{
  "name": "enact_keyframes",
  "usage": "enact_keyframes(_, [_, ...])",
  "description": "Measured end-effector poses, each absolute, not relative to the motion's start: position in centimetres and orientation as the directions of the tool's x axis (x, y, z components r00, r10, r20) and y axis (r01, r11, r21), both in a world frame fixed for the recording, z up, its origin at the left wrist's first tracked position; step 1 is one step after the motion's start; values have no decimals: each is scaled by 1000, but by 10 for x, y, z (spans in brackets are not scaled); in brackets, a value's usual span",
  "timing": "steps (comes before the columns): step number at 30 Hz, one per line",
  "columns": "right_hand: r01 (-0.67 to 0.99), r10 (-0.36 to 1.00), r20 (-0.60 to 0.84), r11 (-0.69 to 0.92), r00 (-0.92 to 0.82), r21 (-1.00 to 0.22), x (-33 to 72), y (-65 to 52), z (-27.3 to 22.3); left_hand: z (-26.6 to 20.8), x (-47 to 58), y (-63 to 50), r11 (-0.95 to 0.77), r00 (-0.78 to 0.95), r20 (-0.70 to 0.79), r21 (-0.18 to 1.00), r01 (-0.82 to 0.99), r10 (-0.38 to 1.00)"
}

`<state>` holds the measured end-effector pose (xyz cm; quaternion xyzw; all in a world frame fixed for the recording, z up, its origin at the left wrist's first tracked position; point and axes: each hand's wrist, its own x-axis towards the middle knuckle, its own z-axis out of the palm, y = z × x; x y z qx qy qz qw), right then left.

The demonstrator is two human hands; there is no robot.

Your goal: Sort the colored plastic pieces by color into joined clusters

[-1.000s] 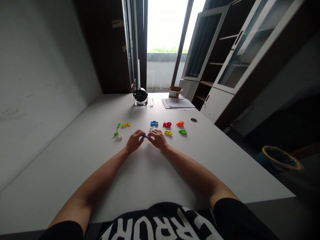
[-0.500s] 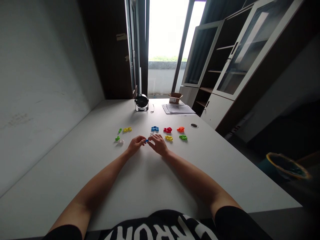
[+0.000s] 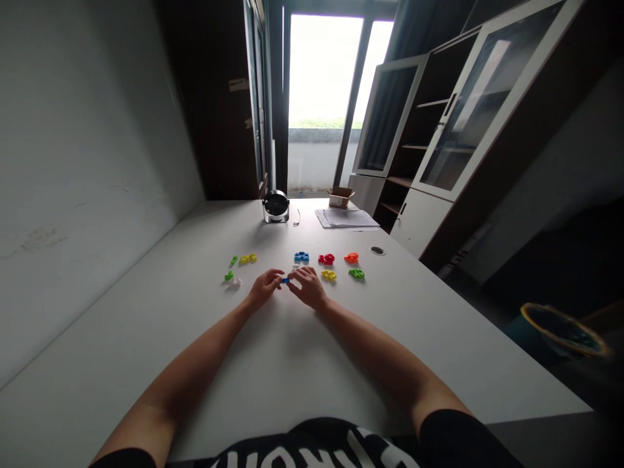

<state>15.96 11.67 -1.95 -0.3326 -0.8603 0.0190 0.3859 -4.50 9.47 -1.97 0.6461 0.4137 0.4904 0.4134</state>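
Note:
Between my two hands is a small blue plastic piece. My left hand pinches its left end, and the fingers of my right hand close on its right end. A white piece lies just behind my right hand, partly hidden by it. Beyond that sits a larger blue piece. Right of my right hand are a red piece, a yellow piece, an orange piece and a green piece.
Left of my hands lie yellow pieces, small green pieces and a whitish piece. Farther back on the white table stand a round black device, papers and an open cardboard box. A cable hole is at the right.
The view has tilted slightly, so the whole scene sits a little lower. Both hands stay together at the blue piece, with only small finger movement.

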Motion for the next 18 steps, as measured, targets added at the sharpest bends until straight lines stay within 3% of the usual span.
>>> enact_keyframes(18, [552,619,642,760,-453,-343,159,118,-21,-18,-46,95,-234,211,230,972,-7,950])
